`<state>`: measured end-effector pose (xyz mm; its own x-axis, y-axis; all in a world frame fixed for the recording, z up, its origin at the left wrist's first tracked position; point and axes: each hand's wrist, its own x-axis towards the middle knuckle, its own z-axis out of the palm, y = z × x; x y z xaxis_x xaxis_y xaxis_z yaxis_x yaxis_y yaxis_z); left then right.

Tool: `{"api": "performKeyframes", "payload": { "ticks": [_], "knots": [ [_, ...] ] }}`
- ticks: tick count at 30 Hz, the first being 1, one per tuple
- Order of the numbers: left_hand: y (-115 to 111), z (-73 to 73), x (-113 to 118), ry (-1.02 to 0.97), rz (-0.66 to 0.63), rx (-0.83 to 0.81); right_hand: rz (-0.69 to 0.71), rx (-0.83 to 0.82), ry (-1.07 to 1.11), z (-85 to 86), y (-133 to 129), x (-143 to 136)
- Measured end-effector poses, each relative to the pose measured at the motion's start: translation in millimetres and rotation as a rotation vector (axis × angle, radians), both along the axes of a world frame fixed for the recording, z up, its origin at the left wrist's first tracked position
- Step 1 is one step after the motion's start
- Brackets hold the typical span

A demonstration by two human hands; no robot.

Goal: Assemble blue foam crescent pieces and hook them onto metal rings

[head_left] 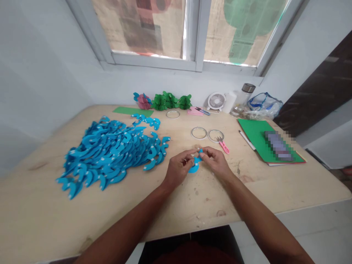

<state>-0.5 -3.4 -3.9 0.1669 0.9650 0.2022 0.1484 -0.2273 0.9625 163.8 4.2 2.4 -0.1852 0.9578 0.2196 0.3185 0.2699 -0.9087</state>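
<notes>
Left hand (pixel 180 165) and right hand (pixel 216 160) both pinched a blue piece (pixel 194 169), over the worktop (pixel 189 205), seemingly mid-work. Leftmost lay a big heap (pixel 110 150) of like pieces, white squares on many; done or waiting, couldn't tell. Right, snips (pixel 224 147) lay unheld.

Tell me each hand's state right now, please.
Left hand: closed, holding blue paper.
Right hand: closed, also holding blue paper.

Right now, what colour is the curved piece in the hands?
The curved piece is blue with white marks; head view.
</notes>
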Motion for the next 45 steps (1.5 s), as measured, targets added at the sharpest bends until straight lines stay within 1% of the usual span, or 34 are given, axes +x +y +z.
{"api": "performKeyframes", "payload": {
  "ticks": [6, 10, 17, 24, 31, 40, 45],
  "knots": [
    [0.1, -2.9, -0.8, 0.009, 0.012, 0.000, 0.006, -0.015, 0.035, 0.0, -0.5, 0.3],
    [0.6, -4.6, -1.3, -0.015, -0.014, 0.019, 0.030, -0.039, 0.065, -0.8, 0.1, 1.5],
    [1.0, -3.1, -1.6, -0.016, -0.032, 0.057, 0.068, -0.047, 0.085, -1.3, 1.7, 2.8],
    [0.8, -2.2, -1.2, -0.045, -0.046, 0.058, 0.095, -0.042, 0.095, -3.8, 3.7, 3.8],
    [1.0, -2.6, -0.5, -0.054, -0.052, 0.052, 0.087, -0.048, 0.104, -5.2, 4.3, 3.0],
    [1.8, -2.4, -0.7, -0.046, -0.053, 0.054, 0.075, -0.038, 0.107, -1.8, 2.1, 1.2],
    [1.3, -2.2, -0.8, -0.064, -0.060, 0.052, 0.067, -0.021, 0.072, -0.7, 1.3, 1.2]
  ]
}}
